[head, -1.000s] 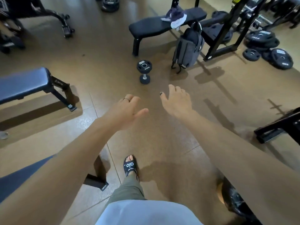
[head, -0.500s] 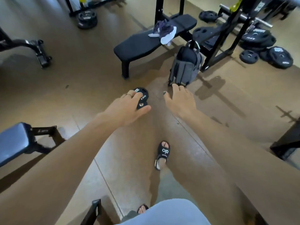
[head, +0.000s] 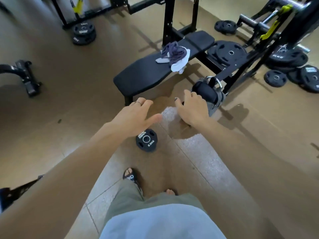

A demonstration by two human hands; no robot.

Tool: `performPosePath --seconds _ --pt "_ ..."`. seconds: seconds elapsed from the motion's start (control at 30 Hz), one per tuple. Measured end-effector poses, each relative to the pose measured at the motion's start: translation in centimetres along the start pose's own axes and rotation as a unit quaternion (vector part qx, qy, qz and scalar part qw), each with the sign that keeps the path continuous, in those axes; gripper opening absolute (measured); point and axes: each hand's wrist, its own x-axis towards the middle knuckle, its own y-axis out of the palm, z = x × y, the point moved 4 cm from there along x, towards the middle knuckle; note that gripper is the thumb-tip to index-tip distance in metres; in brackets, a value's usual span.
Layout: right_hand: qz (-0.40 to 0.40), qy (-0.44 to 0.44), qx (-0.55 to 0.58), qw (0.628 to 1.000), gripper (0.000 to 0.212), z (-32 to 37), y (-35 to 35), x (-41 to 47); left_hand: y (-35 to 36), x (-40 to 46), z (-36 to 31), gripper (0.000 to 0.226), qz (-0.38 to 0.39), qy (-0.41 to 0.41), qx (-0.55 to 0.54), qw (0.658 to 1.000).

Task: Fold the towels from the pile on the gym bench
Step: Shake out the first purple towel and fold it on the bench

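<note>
Brown gym flooring point(head: 69, 104) is seen from above, with a black bench point(head: 148, 73) standing slantwise ahead. On the bench's pad, toward its far end and at the right edge, a loose pile of towels point(head: 174, 56) is heaped: dark blue-grey cloth on top, a white piece hanging over the pad's side. Nothing is held by either hand. The left hand point(head: 136, 116) is stretched forward with fingers straight and spread, a ring worn on one finger, and is seen just short of the bench's near end. The right hand point(head: 191, 107) is likewise extended, fingers relaxed and slightly bent, and is seen in front of a grey bag point(head: 209, 94) that stands on the floor beside the bench. Below the left hand a small plate point(head: 146, 140) marked 2.5KG lies on the floor. Larger plates point(head: 291, 66) are stacked at the right, near a black rack point(head: 259, 49).
</note>
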Motion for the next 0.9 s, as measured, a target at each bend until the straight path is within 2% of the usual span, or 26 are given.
performPosePath --seconds 0.33,0.43,0.6,0.77,0.9 --pt "-0.019 0.089 0.004 0.996 0.057 5.4 3.5 23.9 -7.2 25.5 12.7 0.071 0.032 0.078 0.03 0.996" --pt "-0.016 0.143 0.011 0.989 0.056 7.8 4.9 30.9 -9.4 34.0 16.9 0.072 0.057 0.105 0.03 0.992" --pt "-0.01 0.167 0.032 0.985 0.056 11.3 5.6 40.2 -11.4 43.9 21.2 0.073 0.098 0.146 0.028 0.984" --pt "-0.017 0.186 0.047 0.981 0.05 10.2 6.0 48.9 -11.2 51.6 23.0 0.073 0.124 0.163 0.028 0.978" --pt "-0.025 0.184 0.077 0.98 0.063 7.2 8.0 57.1 -9.4 59.5 23.5 0.072 0.121 0.164 0.037 0.978"
